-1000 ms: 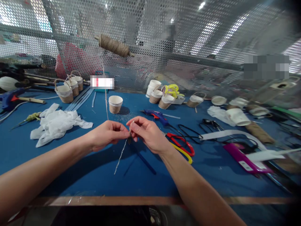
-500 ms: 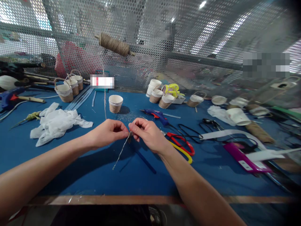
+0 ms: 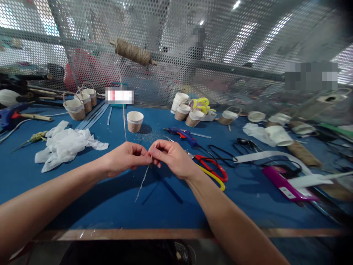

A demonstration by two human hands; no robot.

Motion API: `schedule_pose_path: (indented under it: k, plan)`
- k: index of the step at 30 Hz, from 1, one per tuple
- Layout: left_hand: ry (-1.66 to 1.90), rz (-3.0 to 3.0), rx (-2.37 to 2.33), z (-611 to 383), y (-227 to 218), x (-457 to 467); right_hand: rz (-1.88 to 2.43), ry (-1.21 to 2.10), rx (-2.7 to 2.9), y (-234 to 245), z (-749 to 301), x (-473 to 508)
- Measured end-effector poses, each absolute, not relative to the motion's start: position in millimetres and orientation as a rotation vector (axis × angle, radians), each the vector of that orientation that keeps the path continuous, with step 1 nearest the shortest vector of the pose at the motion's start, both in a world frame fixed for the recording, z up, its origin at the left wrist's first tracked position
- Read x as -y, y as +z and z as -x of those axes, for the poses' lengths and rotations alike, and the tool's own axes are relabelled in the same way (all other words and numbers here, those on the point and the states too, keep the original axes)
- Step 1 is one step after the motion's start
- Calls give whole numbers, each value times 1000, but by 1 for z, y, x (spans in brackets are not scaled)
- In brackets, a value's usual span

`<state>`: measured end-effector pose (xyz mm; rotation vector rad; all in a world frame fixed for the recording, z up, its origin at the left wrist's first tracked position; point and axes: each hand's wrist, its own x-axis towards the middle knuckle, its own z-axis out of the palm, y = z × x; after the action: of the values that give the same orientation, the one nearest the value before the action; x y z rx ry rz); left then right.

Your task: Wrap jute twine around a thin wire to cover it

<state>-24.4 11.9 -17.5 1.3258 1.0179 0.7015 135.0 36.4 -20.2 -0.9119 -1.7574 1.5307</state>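
My left hand (image 3: 127,157) and my right hand (image 3: 171,159) meet above the middle of the table, both pinched closed on a thin strand. Its loose end, a pale twisted strand (image 3: 142,184), dangles below the fingertips; the part between the fingers is mostly hidden. A line of twine (image 3: 124,125) runs down from the twine spool (image 3: 134,51) and passes behind my left hand. Beyond the hands stands a small cup (image 3: 135,125), white-lined with a brown outside. To the right of my right hand lie scissors (image 3: 213,167) with red and yellow handles.
A blue glue gun (image 3: 183,134) lies past the right hand, its black cable trailing rightward. Crumpled white fabric (image 3: 67,147) is at left, near handled cups (image 3: 75,109). More cups (image 3: 195,117), a purple device (image 3: 288,186) and white strips (image 3: 270,155) occupy the right side.
My pinched fingers have shifted slightly, with the left fingertips now lower against the right. The dangling end has swung a little to the right and hangs slightly lower.
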Motion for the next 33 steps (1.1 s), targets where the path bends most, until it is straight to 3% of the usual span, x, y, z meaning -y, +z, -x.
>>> schedule_pose_path:
  k: [21,29,33]
  plan:
    - [729,-1642,-1144,24,-21,-12,1159,1162,1912,-18,-134,-33]
    - [700,-1426,-1038,27,-20,-13,919,1567,1692,-23,-135,-37]
    - [696,-1487,-1055,28,-19,-13,949,1531,1699,-22,-137,-38]
